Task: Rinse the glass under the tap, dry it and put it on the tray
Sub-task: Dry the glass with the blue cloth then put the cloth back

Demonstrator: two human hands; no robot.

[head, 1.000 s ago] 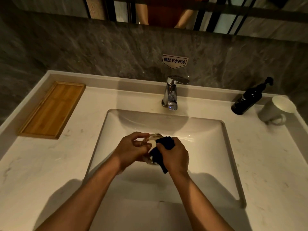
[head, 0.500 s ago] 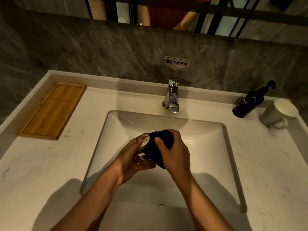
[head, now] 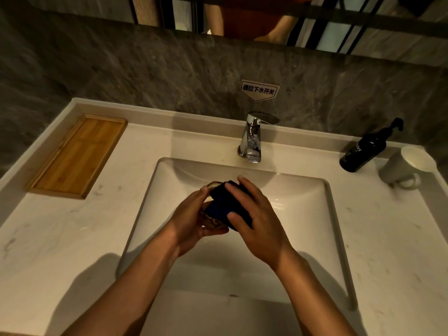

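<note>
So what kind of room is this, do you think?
Most likely a hotel or guest bathroom vanity: a white inset sink with a chrome tap, a mirror above the stone backsplash, and a pump bottle beside a white mug.

white marble counter [head: 60, 238] | wooden tray [head: 77, 156] back left | tap [head: 252, 139] | black pump bottle [head: 363, 151], white mug [head: 407, 168] back right

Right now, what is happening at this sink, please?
A person is drying a small clear glass over the white rectangular basin. The left hand holds the glass, and the right hand presses a dark blue cloth against it. No water runs from the chrome tap. The wooden tray on the counter to the left has nothing on it yet.
</note>
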